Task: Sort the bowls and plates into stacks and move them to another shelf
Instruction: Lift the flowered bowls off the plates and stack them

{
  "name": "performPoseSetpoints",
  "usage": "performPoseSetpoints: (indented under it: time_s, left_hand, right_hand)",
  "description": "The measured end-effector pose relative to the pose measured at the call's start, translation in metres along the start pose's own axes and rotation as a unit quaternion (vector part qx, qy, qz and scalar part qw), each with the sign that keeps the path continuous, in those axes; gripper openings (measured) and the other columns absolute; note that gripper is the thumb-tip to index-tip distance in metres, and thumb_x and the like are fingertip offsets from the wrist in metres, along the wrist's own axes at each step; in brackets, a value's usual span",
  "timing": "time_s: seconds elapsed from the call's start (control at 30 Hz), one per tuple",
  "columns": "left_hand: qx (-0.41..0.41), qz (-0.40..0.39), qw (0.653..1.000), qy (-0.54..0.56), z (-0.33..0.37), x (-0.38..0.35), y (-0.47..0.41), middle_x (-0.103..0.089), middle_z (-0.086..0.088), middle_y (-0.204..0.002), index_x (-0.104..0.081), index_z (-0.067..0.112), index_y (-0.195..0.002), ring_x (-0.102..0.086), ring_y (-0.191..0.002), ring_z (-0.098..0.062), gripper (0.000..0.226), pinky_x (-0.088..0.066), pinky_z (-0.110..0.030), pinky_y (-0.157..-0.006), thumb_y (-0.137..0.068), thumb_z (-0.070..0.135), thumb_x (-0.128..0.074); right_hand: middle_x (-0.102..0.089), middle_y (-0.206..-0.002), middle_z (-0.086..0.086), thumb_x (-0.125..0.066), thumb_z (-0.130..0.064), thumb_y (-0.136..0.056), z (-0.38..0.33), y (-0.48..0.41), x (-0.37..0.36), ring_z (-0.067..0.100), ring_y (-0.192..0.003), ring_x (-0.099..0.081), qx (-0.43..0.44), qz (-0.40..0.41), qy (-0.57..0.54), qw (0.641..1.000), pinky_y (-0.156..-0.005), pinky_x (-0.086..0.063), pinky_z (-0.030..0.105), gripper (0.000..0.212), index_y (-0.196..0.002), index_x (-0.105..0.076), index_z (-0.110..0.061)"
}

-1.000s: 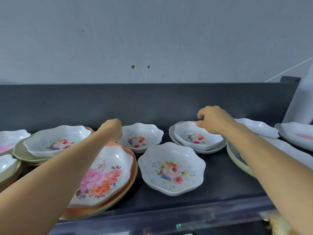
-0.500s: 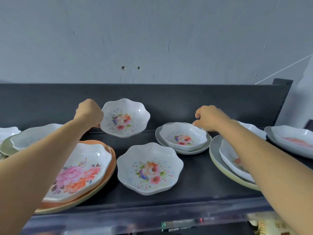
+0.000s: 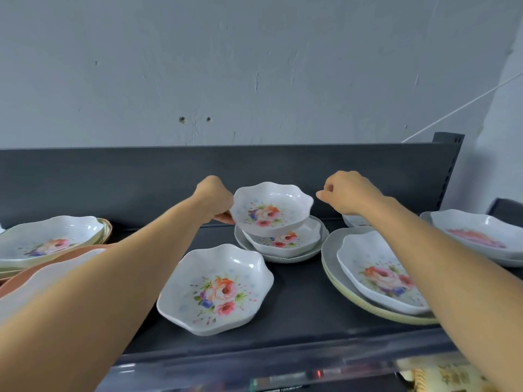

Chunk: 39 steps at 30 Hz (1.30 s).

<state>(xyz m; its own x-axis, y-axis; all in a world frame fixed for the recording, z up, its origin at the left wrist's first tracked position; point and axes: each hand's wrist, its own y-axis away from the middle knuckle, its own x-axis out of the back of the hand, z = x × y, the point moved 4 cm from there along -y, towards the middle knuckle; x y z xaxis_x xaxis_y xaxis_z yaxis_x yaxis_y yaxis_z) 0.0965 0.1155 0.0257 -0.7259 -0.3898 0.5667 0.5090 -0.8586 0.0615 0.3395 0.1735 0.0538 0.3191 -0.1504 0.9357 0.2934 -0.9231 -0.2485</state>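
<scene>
My left hand (image 3: 215, 199) grips the left rim of a small white floral bowl (image 3: 270, 209), held just above a matching small bowl (image 3: 285, 240) that sits on a grey plate (image 3: 271, 257). My right hand (image 3: 346, 192) hovers to the right of the raised bowl with its fingers curled, holding nothing. A medium floral bowl (image 3: 215, 288) lies alone at the shelf's front middle. On the right a floral bowl (image 3: 379, 271) rests on stacked grey and cream plates (image 3: 329, 250).
The dark shelf (image 3: 297, 306) has a tall back panel (image 3: 113, 176) and a front lip. Left are a floral bowl on cream plates (image 3: 51, 241) and an orange plate (image 3: 34, 271) under my forearm. A large floral bowl (image 3: 478, 233) sits far right.
My left hand has lifted the small bowl off the shelf and carried it right, over the bowl on the grey plate. My right hand has let go of that bowl's rim and risen slightly.
</scene>
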Motion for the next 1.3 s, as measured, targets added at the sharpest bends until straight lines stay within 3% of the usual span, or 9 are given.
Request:
performPoseSetpoints:
  time_s: [0.13, 0.33, 0.43, 0.5, 0.6, 0.7, 0.93, 1.1, 1.3]
  left_hand:
    - [0.005, -0.014, 1.0, 0.011, 0.001, -0.025, -0.004, -0.07, -0.023, -0.074, -0.059, -0.015, -0.095, -0.072, -0.063, -0.034, 0.019, -0.061, -0.042, -0.073, -0.087, -0.01, -0.043]
    - [0.023, -0.017, 0.999, -0.038, -0.004, -0.039, -0.012, -0.071, -0.014, -0.061, -0.058, -0.008, -0.096, -0.072, -0.065, -0.027, 0.017, -0.059, -0.034, -0.08, -0.09, -0.003, -0.044]
    - [0.03, -0.023, 0.994, -0.1, -0.006, -0.038, -0.01, -0.058, -0.005, -0.035, -0.052, 0.002, -0.07, -0.061, -0.038, -0.017, 0.023, -0.051, -0.022, -0.058, -0.091, -0.001, -0.044]
    - [0.022, -0.028, 0.99, -0.135, -0.008, -0.038, -0.009, -0.055, -0.01, -0.048, -0.05, 0.003, -0.068, -0.055, -0.041, -0.022, 0.023, -0.047, -0.024, -0.052, -0.09, 0.002, -0.053]
    - [0.018, -0.053, 0.987, -0.149, -0.012, -0.04, -0.008, -0.053, -0.013, -0.076, -0.057, -0.001, -0.088, -0.054, -0.064, -0.027, 0.018, -0.053, -0.029, -0.064, -0.089, 0.015, -0.065]
    - [0.029, -0.072, 0.986, -0.149, -0.011, -0.046, -0.009, -0.058, -0.015, -0.086, -0.058, -0.003, -0.098, -0.056, -0.064, -0.023, 0.018, -0.055, -0.028, -0.063, -0.088, 0.011, -0.065]
    - [0.077, -0.069, 0.985, -0.135, -0.012, -0.048, -0.014, -0.06, -0.017, -0.068, -0.059, -0.004, -0.088, -0.059, -0.053, -0.022, 0.008, -0.058, -0.033, -0.073, -0.092, -0.001, -0.053]
    - [0.064, -0.04, 0.991, -0.106, -0.01, -0.046, -0.009, -0.057, -0.009, -0.032, -0.055, -0.003, -0.072, -0.063, -0.054, -0.022, 0.022, -0.056, -0.032, -0.087, -0.092, -0.003, -0.046]
    - [0.019, 0.008, 0.999, -0.044, -0.01, -0.034, -0.01, -0.067, -0.023, -0.076, -0.057, -0.009, -0.089, -0.069, -0.063, -0.032, 0.017, -0.057, -0.036, -0.066, -0.091, -0.004, -0.041]
  right_hand:
    - [-0.067, -0.096, 0.014, -0.052, -0.034, -0.093, 0.003, -0.003, -0.001, 0.032, -0.085, -0.062, 0.006, -0.006, -0.006, 1.0, -0.072, -0.049, 0.035, 0.035, -0.096, -0.066, -0.002]
    - [-0.068, -0.097, 0.012, -0.053, -0.038, -0.093, 0.006, -0.008, -0.012, 0.032, -0.09, -0.064, 0.015, -0.022, 0.003, 1.0, -0.075, -0.049, 0.035, 0.036, -0.097, -0.067, -0.004]
    - [-0.068, -0.098, 0.012, -0.054, -0.037, -0.093, 0.005, -0.01, -0.017, 0.029, -0.083, -0.061, 0.015, -0.031, 0.004, 0.999, -0.071, -0.046, 0.032, 0.035, -0.099, -0.067, -0.004]
    - [-0.068, -0.098, 0.012, -0.055, -0.036, -0.093, 0.006, -0.012, -0.02, 0.028, -0.082, -0.06, 0.016, -0.035, 0.004, 0.999, -0.071, -0.046, 0.032, 0.034, -0.099, -0.067, -0.005]
    - [-0.068, -0.098, 0.012, -0.056, -0.033, -0.092, 0.009, -0.012, -0.02, 0.028, -0.081, -0.06, 0.012, -0.033, 0.004, 0.999, -0.069, -0.045, 0.031, 0.031, -0.097, -0.067, -0.005]
    - [-0.068, -0.099, 0.011, -0.057, -0.03, -0.091, 0.015, -0.011, -0.019, 0.028, -0.082, -0.061, 0.006, -0.033, 0.009, 0.999, -0.068, -0.046, 0.031, 0.027, -0.097, -0.068, -0.005]
    - [-0.067, -0.102, 0.011, -0.059, -0.024, -0.087, 0.044, -0.001, -0.011, 0.031, -0.093, -0.064, -0.042, -0.031, 0.026, 0.998, -0.076, -0.051, 0.034, 0.022, -0.098, -0.069, -0.008]
    - [-0.055, -0.078, 0.007, -0.059, -0.017, -0.081, 0.075, 0.013, -0.005, 0.028, -0.07, -0.051, -0.084, -0.042, 0.046, 0.995, -0.058, -0.038, 0.026, 0.012, -0.072, -0.057, -0.01]
    - [-0.048, -0.064, 0.004, -0.063, -0.017, -0.081, 0.111, 0.029, -0.002, 0.024, -0.064, -0.05, -0.121, -0.081, 0.098, 0.984, -0.053, -0.037, 0.025, 0.028, -0.059, -0.047, -0.012]
